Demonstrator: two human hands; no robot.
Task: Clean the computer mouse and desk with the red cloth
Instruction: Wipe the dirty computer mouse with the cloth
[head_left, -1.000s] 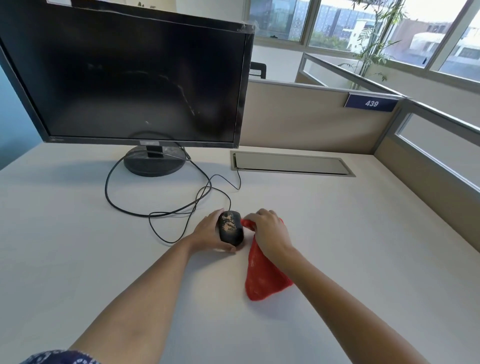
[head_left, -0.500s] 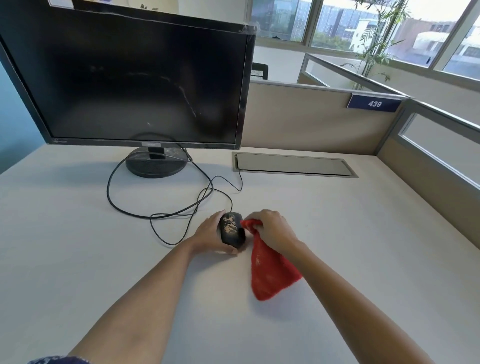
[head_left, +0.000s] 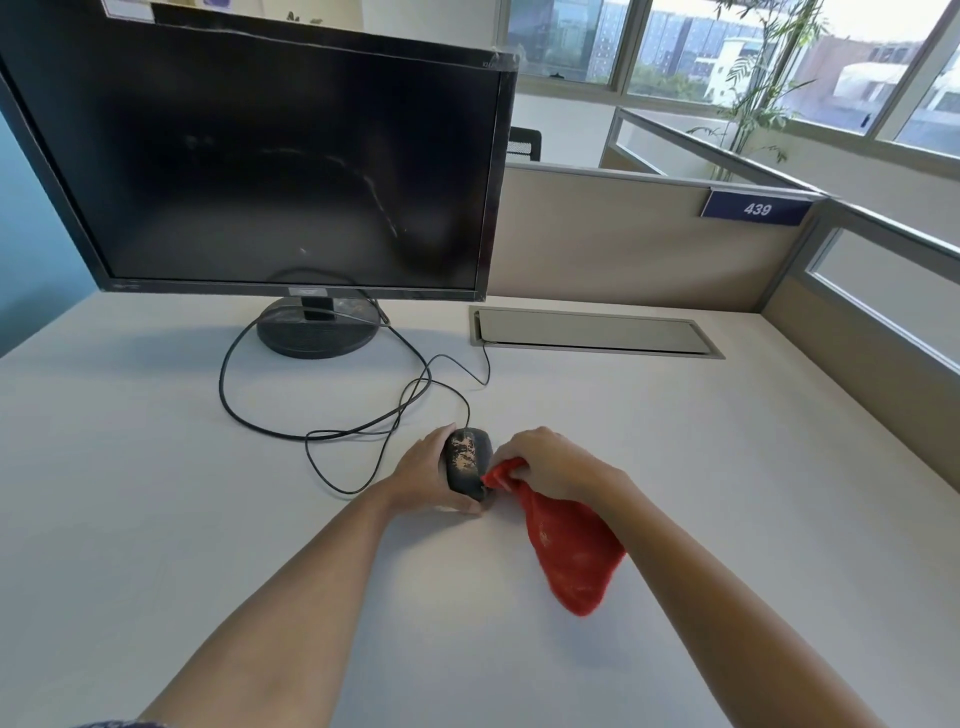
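A black computer mouse (head_left: 466, 460) with pale dusty smears on its top sits on the white desk (head_left: 156, 493). My left hand (head_left: 423, 475) grips it from the left side and below. My right hand (head_left: 550, 462) is closed on the bunched top of the red cloth (head_left: 571, 551), whose tip touches the mouse's right rear edge. The rest of the cloth trails toward me along my right forearm and rests on the desk.
A black monitor (head_left: 260, 171) on a round stand (head_left: 317, 332) fills the back left. Black cables (head_left: 322, 434) loop across the desk to the mouse. A grey cable hatch (head_left: 592, 332) lies at the back. Beige partitions (head_left: 639, 239) close the back and right.
My right hand has shifted slightly right and toward me along the mouse's side, and the cloth's tail has swung out to the right. The left hand keeps its hold on the mouse.
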